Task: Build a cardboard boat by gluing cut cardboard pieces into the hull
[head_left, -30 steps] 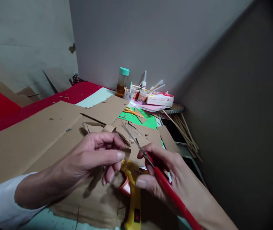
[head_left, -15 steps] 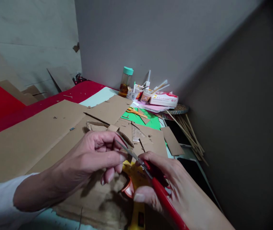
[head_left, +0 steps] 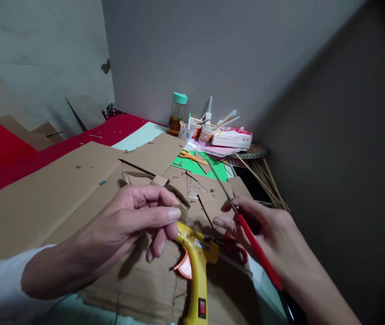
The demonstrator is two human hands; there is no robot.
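Observation:
My left hand (head_left: 138, 221) pinches a small piece of cardboard (head_left: 183, 214) between thumb and forefinger, the other fingers loosely curled. To its right, my right hand (head_left: 263, 225) holds a pair of red-handled scissors (head_left: 258, 255), one long blade pointing up and away. The scissors are apart from the cardboard piece. Below and between the hands, a yellow glue gun (head_left: 197, 271) with an orange trigger and a red switch lies on cardboard. Just beyond my left hand rests a curved cardboard shape (head_left: 160, 180) with a strip across it.
Large cardboard sheets (head_left: 60, 180) cover the left. A clear set square (head_left: 194, 187), orange scissors (head_left: 189, 156) and a green sheet (head_left: 217, 170) lie ahead. Further back stand a bottle (head_left: 178, 113), paper cups (head_left: 206, 134) and a tissue pack (head_left: 231, 137). Sticks (head_left: 263, 180) lie right, beside a grey wall.
My right hand has drawn the scissors away to the right from my left hand, their blade now pointing further up. More of the glue gun shows. My left hand has barely moved.

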